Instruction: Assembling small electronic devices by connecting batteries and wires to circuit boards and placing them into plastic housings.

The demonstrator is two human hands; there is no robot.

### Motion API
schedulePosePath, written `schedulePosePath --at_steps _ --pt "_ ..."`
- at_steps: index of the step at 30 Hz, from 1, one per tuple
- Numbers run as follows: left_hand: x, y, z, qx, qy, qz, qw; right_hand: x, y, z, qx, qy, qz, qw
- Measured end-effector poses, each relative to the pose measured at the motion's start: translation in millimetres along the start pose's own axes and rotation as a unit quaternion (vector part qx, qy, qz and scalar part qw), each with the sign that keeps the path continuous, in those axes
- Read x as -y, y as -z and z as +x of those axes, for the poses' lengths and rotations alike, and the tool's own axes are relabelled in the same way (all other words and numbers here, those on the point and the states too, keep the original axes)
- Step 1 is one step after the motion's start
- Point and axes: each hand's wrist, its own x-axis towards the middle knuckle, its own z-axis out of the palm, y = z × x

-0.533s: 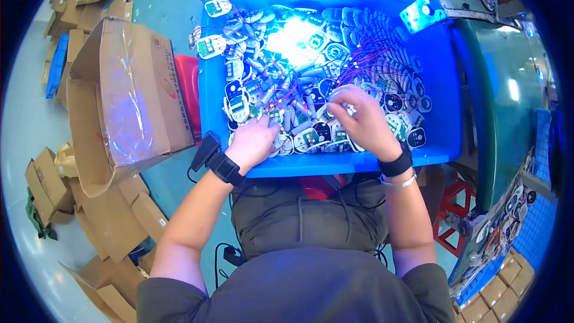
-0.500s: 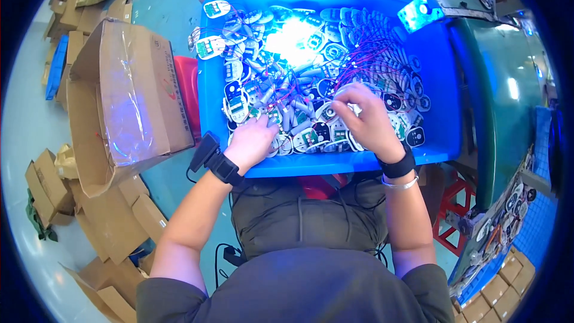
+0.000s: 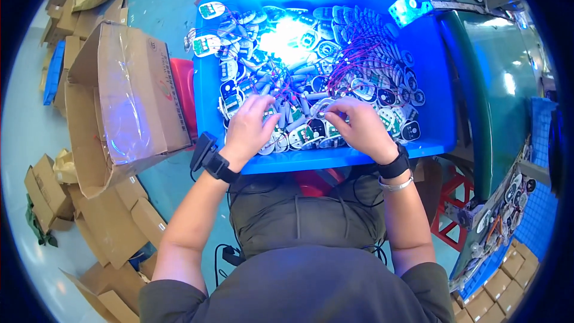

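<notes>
A big blue plastic tub (image 3: 436, 107) in front of me holds a heap of white oval shells with green circuit boards (image 3: 206, 45), grey cylinders (image 3: 297, 124) and thin red and dark wires (image 3: 365, 45). Over the tub's near left part is my left hand (image 3: 248, 128), thumb and fingers apart, its fingertips close above the cylinders. My right hand (image 3: 363, 128) hovers over the near middle of the heap, thumb and forefinger pinched beside a white round-edged part (image 3: 321, 107). What the pinch holds, if anything, is too small to make out. Glare washes out the heap's upper middle.
An opened cardboard box (image 3: 137, 96) stands left of the tub beside a red stool (image 3: 183, 93). A metal bracket (image 3: 409, 9) juts over the far right corner. Along the right runs a green machine panel (image 3: 493, 96). Flattened cartons (image 3: 107, 221) lie on the floor at left.
My left hand has lifted from the cylinders and spread its fingers. The right hand has come down and slightly left, nearer the heap's front, still pinched.
</notes>
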Motion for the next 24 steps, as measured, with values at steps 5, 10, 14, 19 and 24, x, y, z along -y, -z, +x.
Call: schedulePosePath --at_steps 5,10,14,19,24 --pt "-18 -6 19 -0.087 -0.072 0.121 0.986 3 -3 6 0.013 -0.020 0.010 1.000" --pt "-8 -6 28 -0.144 -0.093 0.098 0.980 2 -5 9 0.011 -0.024 -0.117 0.993" --pt "-3 4 23 -0.104 -0.060 0.067 0.991 -1 -10 17 -0.042 -0.006 -0.118 0.992" --pt "-2 13 12 -0.051 -0.072 0.064 0.994 -5 -7 23 -0.175 -0.084 0.019 0.981" --pt "-32 18 -2 -0.130 0.048 -0.220 0.966 16 3 6 -0.095 -0.025 0.093 0.991"
